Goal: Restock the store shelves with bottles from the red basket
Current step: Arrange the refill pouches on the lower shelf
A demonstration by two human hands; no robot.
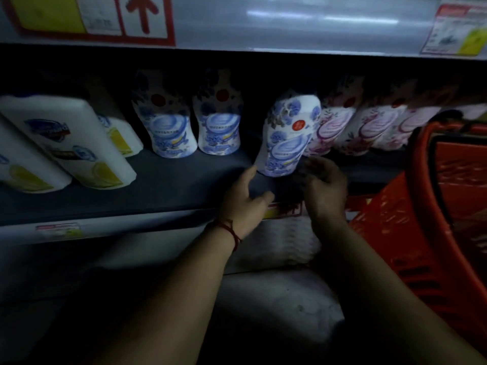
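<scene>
Tilting near the shelf's [158,191] front edge, the blue-floral white bottle [287,135] had bare shelf leftward and pink bottles [369,127] close rightward. Left hand [245,198] lay spread beside its base; right hand [325,188] curled there, grip unclear. Red basket [395,233] stood rightmost.

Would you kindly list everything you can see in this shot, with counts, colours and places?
Blue bottles: three, white with blue flowers, mid shelf; two upright, one tilted by the hands.
Pink bottles: at least three, white with pink flowers, shelf right.
Lemon bottles: at least three, white and yellow, shelf left.
Basket: one, red, far right.
Shelf: one, dark, across the middle.
Price tags: several, red and yellow, shelf edges.
Arrow sign: one, red on white, top left.
White packs: count unclear, below the shelf.
Left hand: open, red cord on wrist, by the tilted bottle's base.
Right hand: fingers curled beside that base; grip unclear.
</scene>
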